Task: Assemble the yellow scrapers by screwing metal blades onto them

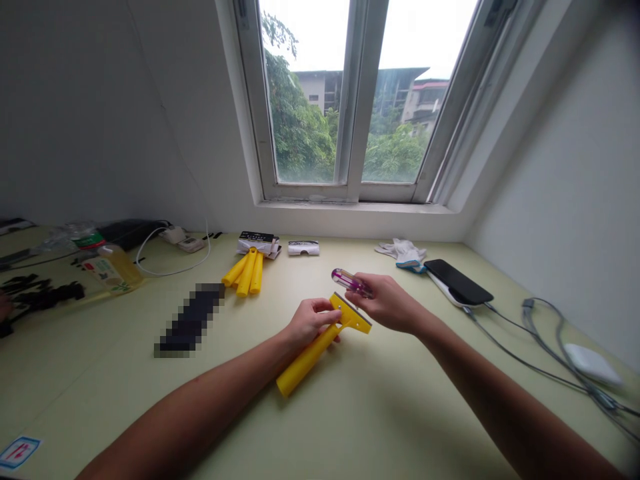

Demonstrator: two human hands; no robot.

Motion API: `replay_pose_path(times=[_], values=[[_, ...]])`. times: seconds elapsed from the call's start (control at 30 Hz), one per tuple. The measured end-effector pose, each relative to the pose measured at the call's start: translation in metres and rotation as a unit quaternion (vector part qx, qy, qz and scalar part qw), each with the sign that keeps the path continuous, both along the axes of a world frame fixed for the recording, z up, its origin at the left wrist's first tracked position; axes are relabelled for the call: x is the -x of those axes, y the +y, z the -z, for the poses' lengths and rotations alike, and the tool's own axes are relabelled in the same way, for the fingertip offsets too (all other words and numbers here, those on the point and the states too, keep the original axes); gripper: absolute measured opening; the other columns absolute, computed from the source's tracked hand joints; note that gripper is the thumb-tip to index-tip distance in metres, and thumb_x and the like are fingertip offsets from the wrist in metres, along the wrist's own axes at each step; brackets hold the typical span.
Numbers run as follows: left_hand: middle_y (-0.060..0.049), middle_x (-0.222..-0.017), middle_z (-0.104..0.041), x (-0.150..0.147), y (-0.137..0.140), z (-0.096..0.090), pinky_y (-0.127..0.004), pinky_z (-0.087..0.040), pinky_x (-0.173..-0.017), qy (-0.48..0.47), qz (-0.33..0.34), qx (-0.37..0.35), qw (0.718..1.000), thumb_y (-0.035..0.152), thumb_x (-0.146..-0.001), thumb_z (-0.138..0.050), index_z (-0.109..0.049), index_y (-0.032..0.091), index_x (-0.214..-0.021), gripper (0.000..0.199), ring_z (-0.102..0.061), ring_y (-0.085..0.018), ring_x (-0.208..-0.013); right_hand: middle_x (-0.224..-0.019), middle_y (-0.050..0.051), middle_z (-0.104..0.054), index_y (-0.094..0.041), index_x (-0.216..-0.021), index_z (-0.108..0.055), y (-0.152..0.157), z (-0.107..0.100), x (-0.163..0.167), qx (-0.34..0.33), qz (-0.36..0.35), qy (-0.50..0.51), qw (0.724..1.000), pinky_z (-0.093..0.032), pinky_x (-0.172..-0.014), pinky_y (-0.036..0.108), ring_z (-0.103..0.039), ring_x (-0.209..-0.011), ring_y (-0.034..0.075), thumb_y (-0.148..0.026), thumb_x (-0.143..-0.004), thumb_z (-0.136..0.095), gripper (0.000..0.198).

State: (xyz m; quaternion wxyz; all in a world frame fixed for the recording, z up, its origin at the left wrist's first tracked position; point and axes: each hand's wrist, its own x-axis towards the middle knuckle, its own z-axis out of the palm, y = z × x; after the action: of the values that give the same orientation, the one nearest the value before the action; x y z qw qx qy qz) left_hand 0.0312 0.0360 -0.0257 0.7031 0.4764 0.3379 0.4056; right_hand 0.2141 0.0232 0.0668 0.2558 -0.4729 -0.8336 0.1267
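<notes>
My left hand (314, 323) is closed around the neck of a yellow scraper (307, 360), its handle slanting down to the left and its wide head up to the right. Small screws show on the head, and a thin dark strip runs along its outer edge. Just above that head, my right hand (385, 301) grips a screwdriver (347, 280) with a clear and purple handle. The handle's butt points up and left; the shaft is mostly hidden by my fingers, so I cannot tell whether its tip touches a screw.
Several yellow scraper handles (249, 272) lie at the back beside black-and-white packaging (256, 241). A small white packet (303, 248), gloves (403, 252) and a phone (459, 281) with cables sit further right. A bottle (116, 267) stands left, and a blurred dark object (190, 320) lies nearer.
</notes>
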Motion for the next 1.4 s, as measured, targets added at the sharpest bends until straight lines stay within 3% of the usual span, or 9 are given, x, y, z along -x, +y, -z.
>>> replay_pose_path(times=[0.13,0.2,0.33,0.47,0.67,0.9,1.4], values=[[-0.010,-0.085,-0.065,0.001,0.001,0.000,-0.033,-0.056,-0.051,-0.010,0.003,0.009,1.000,0.035,-0.061,-0.080,-0.063,0.008,-0.079,0.037,-0.063,-0.018,-0.059,-0.077,0.006,-0.061,-0.018,-0.078,-0.058,-0.020,-0.033,-0.015,-0.193,0.034,-0.003,0.981,-0.042,-0.066,0.030,-0.056,-0.069,0.018,-0.041,-0.084,-0.056,0.024],[-0.010,-0.086,-0.065,0.002,0.002,-0.001,-0.033,-0.056,-0.051,-0.012,0.004,0.012,1.000,0.035,-0.060,-0.080,-0.063,0.008,-0.079,0.038,-0.063,-0.018,-0.060,-0.081,0.007,-0.064,-0.018,-0.080,-0.061,-0.032,-0.046,-0.024,-0.247,0.060,0.039,0.966,-0.045,-0.067,0.032,-0.059,-0.069,0.020,-0.043,-0.082,-0.060,0.025],[-0.010,-0.080,-0.065,0.001,0.002,-0.003,-0.033,-0.056,-0.050,-0.014,0.001,0.018,1.000,0.037,-0.058,-0.081,-0.062,0.007,-0.076,0.040,-0.062,-0.018,-0.058,-0.071,0.003,-0.063,-0.019,-0.087,-0.059,-0.044,-0.057,-0.038,-0.154,0.003,0.229,0.961,-0.049,-0.054,0.030,-0.060,-0.052,0.015,-0.037,-0.087,-0.057,0.018],[-0.009,-0.076,-0.064,0.000,0.001,-0.005,-0.032,-0.056,-0.049,-0.018,0.002,0.016,1.000,0.039,-0.057,-0.082,-0.062,0.007,-0.074,0.041,-0.061,-0.017,-0.058,-0.075,0.002,-0.062,-0.019,-0.093,-0.054,-0.038,-0.051,-0.038,-0.062,-0.070,0.357,0.929,-0.053,-0.050,0.031,-0.063,-0.053,0.016,-0.033,-0.089,-0.054,0.014],[-0.010,-0.079,-0.065,0.000,0.001,-0.003,-0.032,-0.055,-0.050,-0.019,0.013,0.013,1.000,0.038,-0.061,-0.079,-0.064,0.007,-0.079,0.040,-0.062,-0.017,-0.059,-0.074,0.004,-0.063,-0.016,-0.090,-0.054,-0.026,-0.035,-0.030,-0.008,-0.091,0.324,0.942,-0.055,-0.055,0.033,-0.065,-0.058,0.017,-0.033,-0.089,-0.054,0.016],[-0.009,-0.078,-0.065,0.000,0.002,-0.002,-0.032,-0.055,-0.049,-0.015,0.013,0.013,1.000,0.039,-0.061,-0.079,-0.064,0.007,-0.079,0.039,-0.062,-0.017,-0.058,-0.070,0.004,-0.063,-0.016,-0.089,-0.055,-0.026,-0.032,-0.024,-0.011,-0.087,0.269,0.959,-0.053,-0.059,0.033,-0.064,-0.059,0.017,-0.035,-0.090,-0.052,0.019],[-0.008,-0.078,-0.064,0.000,-0.002,-0.007,-0.032,-0.055,-0.051,-0.012,0.014,0.015,1.000,0.040,-0.061,-0.079,-0.064,0.008,-0.076,0.038,-0.061,-0.017,-0.059,-0.071,0.003,-0.062,-0.017,-0.090,-0.055,-0.025,-0.030,-0.025,0.000,-0.086,0.269,0.959,-0.053,-0.059,0.033,-0.064,-0.059,0.017,-0.037,-0.090,-0.052,0.020]])
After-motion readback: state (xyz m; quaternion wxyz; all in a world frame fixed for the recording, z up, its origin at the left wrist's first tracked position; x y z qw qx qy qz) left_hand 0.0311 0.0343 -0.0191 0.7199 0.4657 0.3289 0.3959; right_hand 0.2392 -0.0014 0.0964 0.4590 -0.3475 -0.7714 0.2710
